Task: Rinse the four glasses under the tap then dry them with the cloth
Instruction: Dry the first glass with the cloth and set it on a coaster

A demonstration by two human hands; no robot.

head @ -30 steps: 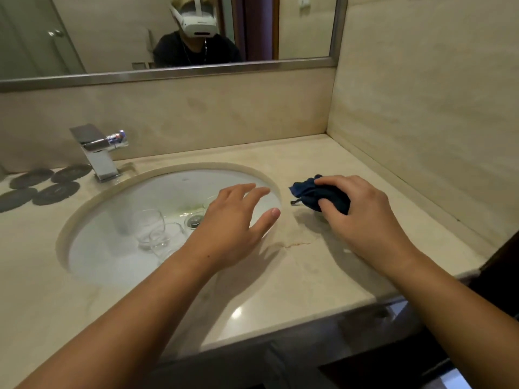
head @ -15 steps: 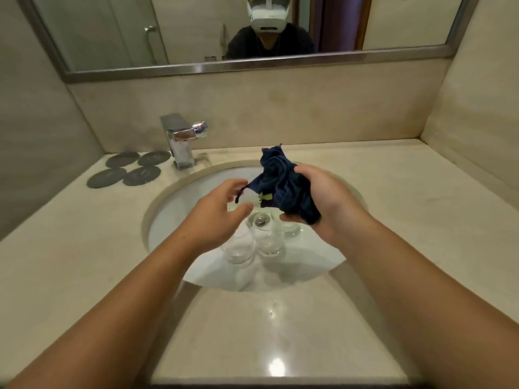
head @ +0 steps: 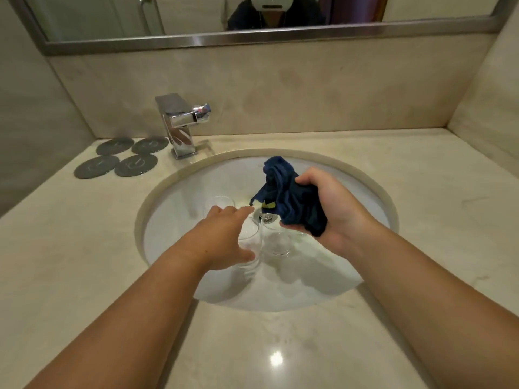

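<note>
While I look down, a beige marble counter (head: 70, 248) and matching walls surround a white oval sink (head: 174, 220), with a mirror (head: 98, 15) behind it. At the sink's back-left rim I see a chrome tap (head: 182, 127) and four grey coasters (head: 97, 166). Above the sink, the right hand (head: 334, 209) clenches a bunched navy cloth (head: 289, 197). Inside the sink stand clear glasses (head: 276, 244); the left hand (head: 222, 237) reaches over one, fingers apart.

Glasses (head: 276, 242) crowd the basin's (head: 174, 248) middle, with the left hand (head: 222, 237) and the right hand (head: 331, 209) holding the cloth (head: 289, 197) above them. Its left and near walls leave room. The tap (head: 181, 127) and coasters (head: 123, 161) (flat discs) block the worktop's (head: 421, 192) far-left corner; its right side and near edge lie open.
</note>
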